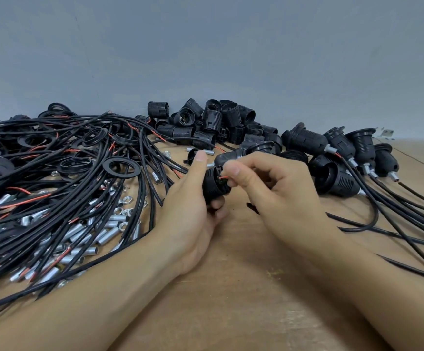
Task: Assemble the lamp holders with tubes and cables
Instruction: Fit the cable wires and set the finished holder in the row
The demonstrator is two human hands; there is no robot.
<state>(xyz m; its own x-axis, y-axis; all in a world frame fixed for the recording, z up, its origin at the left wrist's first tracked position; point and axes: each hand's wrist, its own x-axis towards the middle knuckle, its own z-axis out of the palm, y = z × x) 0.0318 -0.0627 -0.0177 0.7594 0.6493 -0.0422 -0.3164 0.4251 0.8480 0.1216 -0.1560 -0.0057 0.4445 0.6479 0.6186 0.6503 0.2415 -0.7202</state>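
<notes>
Head view shows the left hand (193, 211) wrapped around a black threaded lamp holder (214, 187), thumb up along its side and fingers curled beneath it, lifted just above the wooden table (243, 287). The right hand (276, 188) pinches the red wire end (223, 177) of a cable at the holder's open mouth, fingertips closed tight on it. The step in hand looks like wiring: feeding the stripped lead into the holder's inner terminal. Left of the holder lies the tangle of loose black cables (79, 173) over silver metal tubes (84, 236) and nuts (123, 211); behind it sits the heap of empty holder shells (218, 122); right of it lie finished holders with tubes and cables attached (345, 153). Next, I judge, the lead must be seated squarely, which calls for a steady holder and a fine push, since the strands could splay or miss the contact.
</notes>
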